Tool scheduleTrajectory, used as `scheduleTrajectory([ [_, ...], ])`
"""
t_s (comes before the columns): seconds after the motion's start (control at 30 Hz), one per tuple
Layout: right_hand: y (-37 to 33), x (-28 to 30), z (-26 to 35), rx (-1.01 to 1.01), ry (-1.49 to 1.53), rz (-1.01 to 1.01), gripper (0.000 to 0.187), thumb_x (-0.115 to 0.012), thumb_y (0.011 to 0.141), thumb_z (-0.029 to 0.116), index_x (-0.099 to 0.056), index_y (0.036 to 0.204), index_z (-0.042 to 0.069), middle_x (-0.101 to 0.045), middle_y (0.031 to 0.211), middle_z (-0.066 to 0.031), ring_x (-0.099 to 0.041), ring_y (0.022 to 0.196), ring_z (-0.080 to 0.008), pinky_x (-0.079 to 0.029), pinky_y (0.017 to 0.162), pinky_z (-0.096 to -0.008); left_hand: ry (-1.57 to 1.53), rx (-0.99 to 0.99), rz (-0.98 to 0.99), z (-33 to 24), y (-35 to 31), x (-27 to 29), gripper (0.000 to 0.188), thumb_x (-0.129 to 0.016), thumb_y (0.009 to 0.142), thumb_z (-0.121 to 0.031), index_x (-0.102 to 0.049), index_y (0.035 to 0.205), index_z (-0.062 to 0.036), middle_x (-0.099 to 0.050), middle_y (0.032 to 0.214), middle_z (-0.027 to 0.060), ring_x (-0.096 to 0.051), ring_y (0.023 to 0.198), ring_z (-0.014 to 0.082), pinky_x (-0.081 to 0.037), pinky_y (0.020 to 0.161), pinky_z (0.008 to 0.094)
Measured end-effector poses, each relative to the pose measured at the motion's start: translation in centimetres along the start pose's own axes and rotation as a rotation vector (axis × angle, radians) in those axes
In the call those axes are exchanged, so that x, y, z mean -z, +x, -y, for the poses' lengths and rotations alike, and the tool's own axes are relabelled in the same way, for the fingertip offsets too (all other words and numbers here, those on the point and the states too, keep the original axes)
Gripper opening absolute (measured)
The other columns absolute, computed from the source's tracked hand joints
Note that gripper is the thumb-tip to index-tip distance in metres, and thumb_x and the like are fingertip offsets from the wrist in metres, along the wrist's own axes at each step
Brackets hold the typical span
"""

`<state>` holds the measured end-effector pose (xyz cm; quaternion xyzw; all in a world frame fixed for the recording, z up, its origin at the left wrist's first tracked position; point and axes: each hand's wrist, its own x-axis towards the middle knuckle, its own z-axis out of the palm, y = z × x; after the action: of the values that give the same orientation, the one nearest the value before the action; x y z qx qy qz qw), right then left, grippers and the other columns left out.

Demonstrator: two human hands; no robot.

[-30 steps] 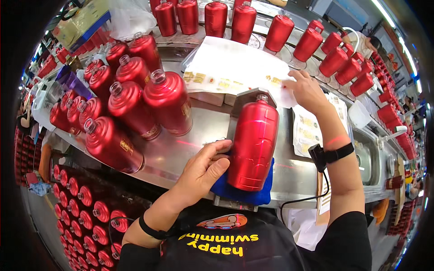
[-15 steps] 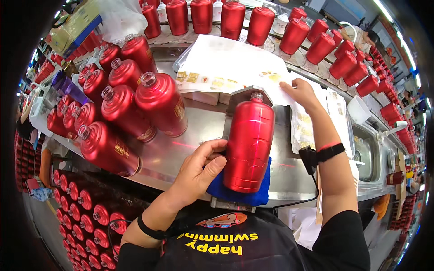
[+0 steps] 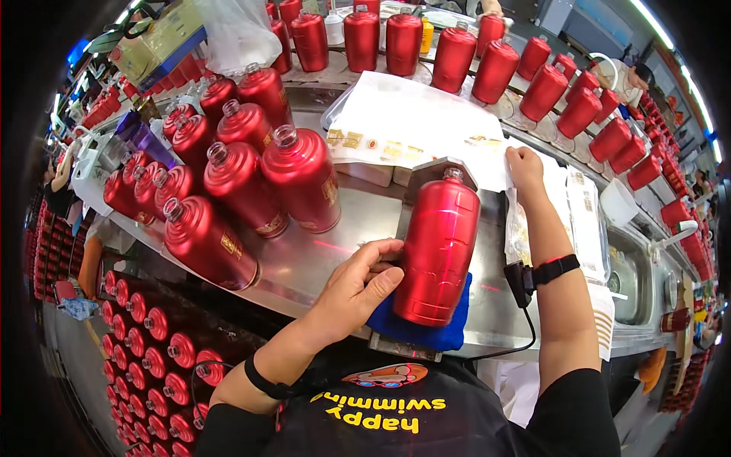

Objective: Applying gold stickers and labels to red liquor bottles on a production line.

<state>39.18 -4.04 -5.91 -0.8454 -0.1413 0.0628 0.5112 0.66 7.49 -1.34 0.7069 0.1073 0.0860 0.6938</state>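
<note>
A glossy red bottle (image 3: 440,251) with an open glass neck lies tilted before me, its base over a blue cloth (image 3: 455,329) and its neck against a metal holder (image 3: 421,177). My left hand (image 3: 352,293) rests its fingertips on the bottle's left side, thumb spread apart from the fingers. Beyond the bottle to the right, my right hand (image 3: 527,169) has its fingers curled together at the edge of a white sheet (image 3: 419,114) bearing gold stickers. What lies between those fingertips is hidden. A red laser line crosses the bottle.
Red bottles (image 3: 301,183) with gold labels crowd the steel table (image 3: 301,263) on the left. More bottles pass along a curved conveyor (image 3: 525,122) behind. Sticker sheets (image 3: 582,221) and a sink (image 3: 630,282) lie right. Many bottles (image 3: 156,324) stand low at left.
My right hand's fingers have curled in from a stretched-out pose at the sheet's edge. My left hand stays against the bottle. The view has shifted, and bottles on the conveyor have changed places.
</note>
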Motion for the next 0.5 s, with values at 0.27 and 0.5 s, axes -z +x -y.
scheduleTrajectory([
  [0.27,-1.9,5.4,3.8,0.853,-0.376,-0.091,0.012,-0.064,0.085,0.008,-0.058,0.080,-0.001,-0.060,0.088,-0.0176,-0.058,0.085,-0.0364,-0.046,0.077,-0.0432,-0.014,0.009,-0.040,-1.0,0.8,0.6,0.046,-0.054,0.100,-0.029,-0.045,0.136,-0.0009,-0.054,0.127,0.0086,-0.054,0.110,0.0134,-0.043,0.097,0.0291],
  [0.5,-11.6,7.6,16.9,1.155,-0.429,0.518,0.011,-0.066,0.076,-0.001,-0.055,0.081,0.002,-0.057,0.101,-0.0148,-0.056,0.098,-0.0346,-0.047,0.085,-0.0407,0.546,-0.449,-0.156,-7.3,4.9,1.7,0.047,-0.060,0.095,-0.025,-0.050,0.136,-0.0030,-0.053,0.130,0.0152,-0.053,0.116,0.0235,-0.043,0.098,0.0344],
])
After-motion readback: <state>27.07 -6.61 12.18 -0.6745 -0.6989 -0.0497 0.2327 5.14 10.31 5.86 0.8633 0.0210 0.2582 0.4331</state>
